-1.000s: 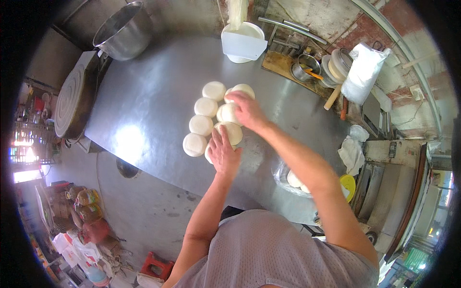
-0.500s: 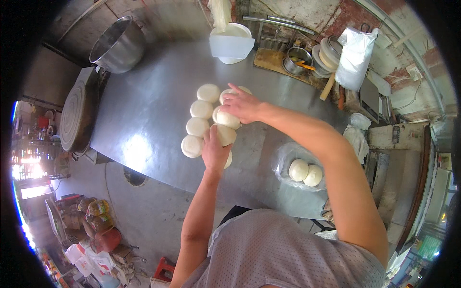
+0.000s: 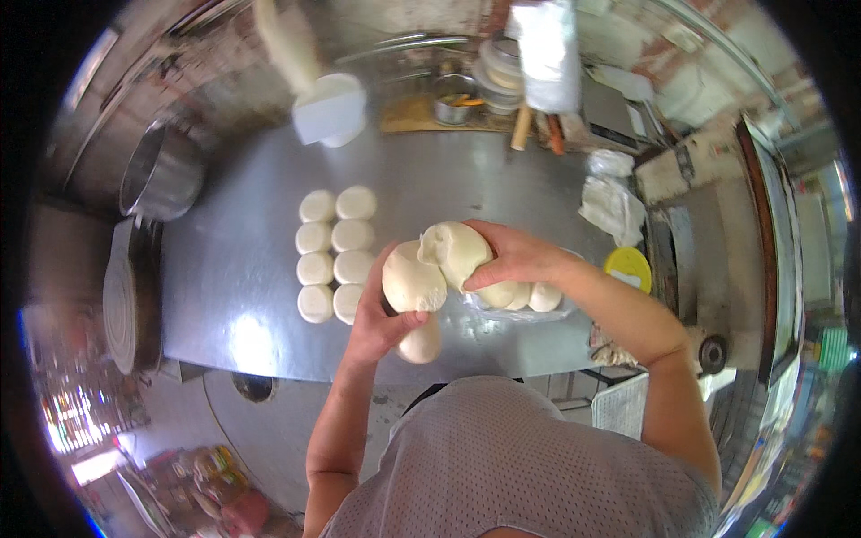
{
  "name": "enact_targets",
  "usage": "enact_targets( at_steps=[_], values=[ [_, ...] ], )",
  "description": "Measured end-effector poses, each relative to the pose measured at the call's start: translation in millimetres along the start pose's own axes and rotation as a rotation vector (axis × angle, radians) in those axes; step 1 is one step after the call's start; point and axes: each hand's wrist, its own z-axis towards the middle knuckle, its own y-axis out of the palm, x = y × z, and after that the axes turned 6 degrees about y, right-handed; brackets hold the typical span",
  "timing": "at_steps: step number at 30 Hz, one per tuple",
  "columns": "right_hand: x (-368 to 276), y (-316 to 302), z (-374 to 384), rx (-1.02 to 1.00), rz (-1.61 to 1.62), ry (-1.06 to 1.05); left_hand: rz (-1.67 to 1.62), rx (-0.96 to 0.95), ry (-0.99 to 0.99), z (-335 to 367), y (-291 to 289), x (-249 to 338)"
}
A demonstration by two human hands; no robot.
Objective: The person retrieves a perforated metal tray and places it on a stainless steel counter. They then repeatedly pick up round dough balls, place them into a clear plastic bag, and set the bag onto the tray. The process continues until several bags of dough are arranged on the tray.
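Observation:
White, round steamed buns fill both of my hands above the steel table (image 3: 251, 179). My left hand (image 3: 375, 321) is closed around one bun (image 3: 413, 278), thumb across its lower side, with another bun (image 3: 420, 341) just below. My right hand (image 3: 513, 255) grips a bun (image 3: 457, 253) whose dented side faces the left one; a further bun (image 3: 496, 294) shows under its fingers. The upper two buns touch. Left of my hands, two columns of buns (image 3: 314, 237) lie on the table. A clear plastic bag (image 3: 545, 314) holding buns is partly hidden behind my right hand.
At the back left stand a steel pot (image 3: 166, 179) and a white container (image 3: 332, 112). Along the wall are a small pot (image 3: 455, 100), a rolling pin (image 3: 521, 127) and a scale (image 3: 612, 112). A yellow lid (image 3: 628, 267) and a cloth (image 3: 613, 208) lie to the right.
Both hands have lifted buns from the group and carried them right, toward the bag. The view has turned. Two columns of buns stay behind on the table.

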Motion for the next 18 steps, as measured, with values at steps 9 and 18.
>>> enact_targets(
  at_steps=[9,18],
  values=[
    [95.4,25.3,-66.0,0.414,0.874,-0.013,-0.135,-0.022,-0.197,48.6,110.9,-53.2],
    [141.1,23.8,-94.9,0.433,1.087,0.092,0.037,-0.101,-0.435,59.7,133.1,-85.3]
  ],
)
